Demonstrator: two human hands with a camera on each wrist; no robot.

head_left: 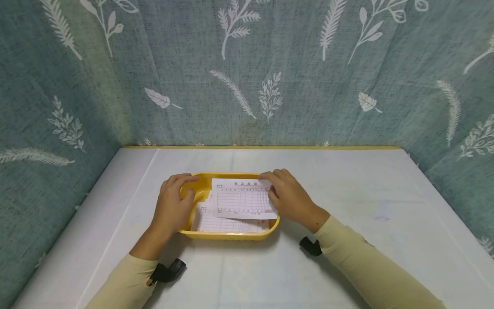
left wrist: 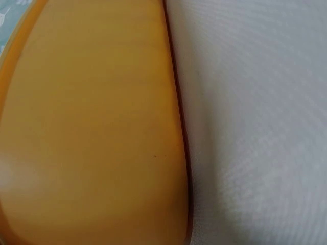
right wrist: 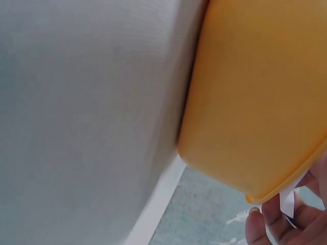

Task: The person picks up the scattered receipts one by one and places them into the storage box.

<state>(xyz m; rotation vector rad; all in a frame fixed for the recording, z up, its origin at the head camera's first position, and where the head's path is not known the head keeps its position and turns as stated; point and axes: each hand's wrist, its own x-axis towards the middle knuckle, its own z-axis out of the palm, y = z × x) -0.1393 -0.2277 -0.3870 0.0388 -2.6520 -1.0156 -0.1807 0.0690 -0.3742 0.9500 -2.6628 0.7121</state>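
A yellow plastic basket (head_left: 227,235) stands on the table with printed receipt forms (head_left: 231,225) lying inside it. My right hand (head_left: 291,195) grips the right edge of the uppermost receipt form (head_left: 239,199), thumb over its printed face. That form lies at a slight angle above the others and covers part of them. White paper (right wrist: 287,203) shows between the fingers in the right wrist view. At the basket's left end is my left hand (head_left: 171,208), its fingers arched over the rim and its thumb spread apart from them, no paper between.
The white table (head_left: 366,193) extends around the basket and ends at a patterned cloth wall (head_left: 247,86) behind. Similar cloth hangs at both sides. Black wrist devices (head_left: 167,271) sit under the sleeves near the table. The basket's outer wall (left wrist: 97,112) fills much of the left wrist view.
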